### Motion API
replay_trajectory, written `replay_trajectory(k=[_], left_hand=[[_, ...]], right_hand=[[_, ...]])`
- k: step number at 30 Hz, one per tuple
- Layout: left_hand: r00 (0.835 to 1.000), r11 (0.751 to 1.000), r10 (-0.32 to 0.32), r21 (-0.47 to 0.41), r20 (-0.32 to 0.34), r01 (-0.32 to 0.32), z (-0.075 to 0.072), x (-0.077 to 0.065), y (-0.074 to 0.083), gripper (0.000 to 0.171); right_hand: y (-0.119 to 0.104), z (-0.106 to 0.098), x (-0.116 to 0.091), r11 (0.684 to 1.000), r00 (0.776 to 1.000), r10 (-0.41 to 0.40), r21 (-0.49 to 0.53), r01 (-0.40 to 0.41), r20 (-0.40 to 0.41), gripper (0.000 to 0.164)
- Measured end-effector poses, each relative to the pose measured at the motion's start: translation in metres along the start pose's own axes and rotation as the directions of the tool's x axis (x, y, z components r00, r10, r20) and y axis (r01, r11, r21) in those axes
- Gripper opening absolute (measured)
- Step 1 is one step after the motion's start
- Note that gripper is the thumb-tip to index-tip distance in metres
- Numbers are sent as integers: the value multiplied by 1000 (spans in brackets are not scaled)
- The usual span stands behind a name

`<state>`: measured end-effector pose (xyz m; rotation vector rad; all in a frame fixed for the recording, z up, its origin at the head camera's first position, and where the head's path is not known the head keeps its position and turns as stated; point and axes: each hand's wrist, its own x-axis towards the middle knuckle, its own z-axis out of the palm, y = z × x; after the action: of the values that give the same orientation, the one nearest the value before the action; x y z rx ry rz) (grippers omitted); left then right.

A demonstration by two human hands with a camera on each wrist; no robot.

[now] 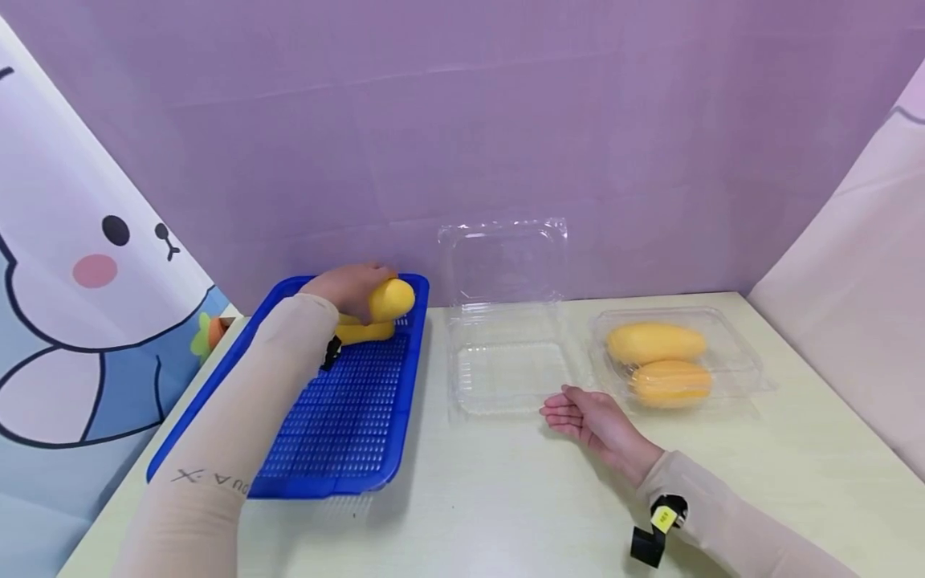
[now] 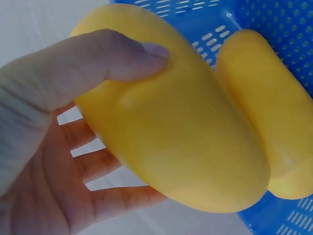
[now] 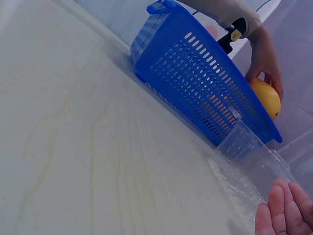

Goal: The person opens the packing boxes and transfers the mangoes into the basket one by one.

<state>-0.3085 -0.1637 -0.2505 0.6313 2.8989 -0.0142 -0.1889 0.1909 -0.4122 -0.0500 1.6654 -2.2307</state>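
1. Nearest the head camera, as I watch from afar, is a beige left sleeve (image 1: 217, 449) with dark lettering, reaching across the blue basket (image 1: 415, 361).
2. At its end I see the left hand (image 1: 350, 291) holding a yellow mango (image 1: 392, 300) at the far end of the basket; on my left wrist feed, the thumb presses over the skin and the fingers sit beneath.
3. Beside that mango, on the same feed, I make out more yellow fruit (image 2: 266, 107) in the basket; I cannot tell the full count.
4. My right-side view of the person gives me the right hand (image 1: 601, 423), empty, its fingers together and slightly bent, by the near right corner of the open clamshell (image 1: 513, 381). Whether it touches the plastic I cannot tell.
5. That clear clamshell stands on the bench (image 1: 462, 506) to the right of the basket, its lid (image 1: 506, 261) upright at the back.
6. Farther right I find a closed clamshell (image 1: 733, 353) with two mangoes (image 1: 656, 343) inside, one behind the other.
7. Behind everything I see a purple cloth (image 1: 462, 136).
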Motion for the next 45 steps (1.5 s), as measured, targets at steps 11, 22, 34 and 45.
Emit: replay_trajectory(k=[11,22,34,45], left_hand=[[996,996,-74,-41,55,76,1,-9,-2,78],[990,993,-116,0,84,116,22,-15,-10,75],[973,991,-136,17,186,136,42,-21,-18,80],[967,992,-124,13,224,124,53,-25,-20,79]], right_hand=[[-3,-1,-1,1000,1000,-3,8,3,-8,37],[-2,-3,-1,1000,1000,-1,-8,1,-7,37],[-1,-3,0,1000,1000,1,-4,-1,0,37],[-1,-2,0,1000,1000,4,-9,-4,4,38]])
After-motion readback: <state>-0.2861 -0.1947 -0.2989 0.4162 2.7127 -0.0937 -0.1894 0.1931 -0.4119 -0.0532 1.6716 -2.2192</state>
